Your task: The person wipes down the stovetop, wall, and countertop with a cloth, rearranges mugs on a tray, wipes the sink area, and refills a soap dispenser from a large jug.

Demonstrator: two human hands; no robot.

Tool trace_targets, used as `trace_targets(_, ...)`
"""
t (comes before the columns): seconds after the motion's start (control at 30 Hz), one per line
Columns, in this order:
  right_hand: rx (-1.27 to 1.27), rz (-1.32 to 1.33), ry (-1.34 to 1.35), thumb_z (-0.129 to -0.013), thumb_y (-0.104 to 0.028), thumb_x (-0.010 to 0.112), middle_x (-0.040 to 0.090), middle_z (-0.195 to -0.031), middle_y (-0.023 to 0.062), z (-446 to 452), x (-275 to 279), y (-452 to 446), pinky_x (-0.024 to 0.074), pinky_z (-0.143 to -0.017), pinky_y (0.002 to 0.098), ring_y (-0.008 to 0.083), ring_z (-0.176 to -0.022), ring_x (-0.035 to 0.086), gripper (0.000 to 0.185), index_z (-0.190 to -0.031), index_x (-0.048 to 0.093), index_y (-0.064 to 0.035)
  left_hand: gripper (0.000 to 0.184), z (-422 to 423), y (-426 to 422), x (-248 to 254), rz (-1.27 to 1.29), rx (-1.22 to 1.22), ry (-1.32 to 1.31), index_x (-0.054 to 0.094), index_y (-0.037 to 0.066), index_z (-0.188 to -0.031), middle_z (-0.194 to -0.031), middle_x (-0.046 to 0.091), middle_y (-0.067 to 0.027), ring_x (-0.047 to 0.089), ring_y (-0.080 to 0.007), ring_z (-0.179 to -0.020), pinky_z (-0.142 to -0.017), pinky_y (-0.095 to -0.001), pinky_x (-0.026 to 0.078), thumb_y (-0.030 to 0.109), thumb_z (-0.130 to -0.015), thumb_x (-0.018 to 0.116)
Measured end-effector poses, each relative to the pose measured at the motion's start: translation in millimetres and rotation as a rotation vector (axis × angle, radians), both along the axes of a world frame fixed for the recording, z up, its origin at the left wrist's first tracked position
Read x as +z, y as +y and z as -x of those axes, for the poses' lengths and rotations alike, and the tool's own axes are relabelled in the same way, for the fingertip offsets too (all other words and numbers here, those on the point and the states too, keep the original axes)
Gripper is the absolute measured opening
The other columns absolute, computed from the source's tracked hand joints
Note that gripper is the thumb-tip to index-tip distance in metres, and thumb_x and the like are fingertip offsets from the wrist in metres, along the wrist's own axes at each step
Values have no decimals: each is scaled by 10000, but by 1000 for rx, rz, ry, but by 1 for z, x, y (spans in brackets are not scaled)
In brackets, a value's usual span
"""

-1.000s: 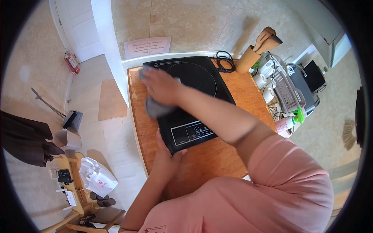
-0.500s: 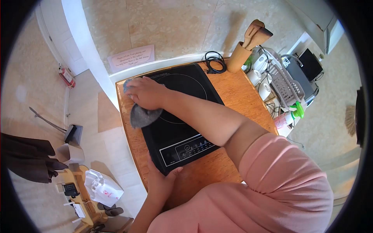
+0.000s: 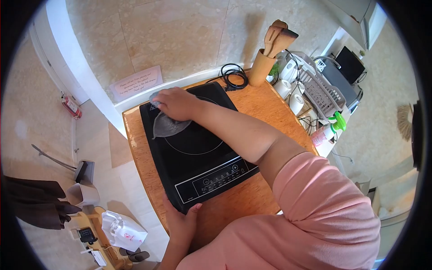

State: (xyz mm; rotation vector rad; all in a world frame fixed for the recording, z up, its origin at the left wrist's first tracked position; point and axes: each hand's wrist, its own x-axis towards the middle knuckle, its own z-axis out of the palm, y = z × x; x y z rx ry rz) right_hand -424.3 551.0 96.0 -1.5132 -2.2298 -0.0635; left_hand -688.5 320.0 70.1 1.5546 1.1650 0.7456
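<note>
The flat black cooktop (image 3: 189, 164) with a glossy top lies on the orange-brown wooden table (image 3: 274, 112), a little turned, and its control panel is on the side near the person. The right hand (image 3: 174, 104) is over the far left part of this cooktop, with the fingers bent and partly closed on a soft grey cloth (image 3: 168, 127). One part of the cloth comes out in front of the fingers, and a wider part spreads under the hand on the black surface. The left hand (image 3: 181, 221) is at the near left corner of the cooktop. It is partly open, with the thumb apart at the near edge and the other fingers along the left side; how firmly it holds there, one cannot tell. Behind the cooktop, near the wall, there is a coiled black cable (image 3: 234, 77), and just beside it stands a round bamboo holder (image 3: 261, 68) with wooden utensils (image 3: 277, 39) in it. A pink paper sign (image 3: 136, 83) is at the wall, beyond the far left corner. To the right, near the table edge, is a spray bottle with green head (image 3: 330, 129).
</note>
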Motion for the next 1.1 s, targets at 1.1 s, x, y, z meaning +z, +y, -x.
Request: trace_targets(1.1,-736,295,587,-985,-273,508,628,-1164,281,-48,4,-301,468,-970,441,408,-1119,597,421,-1271,538,34,869,24,-92,9,120,-4,-38,201,-25,-1468,-1282,538,-199,556,-289,-1150,-1008,-363,415,74,-810,759)
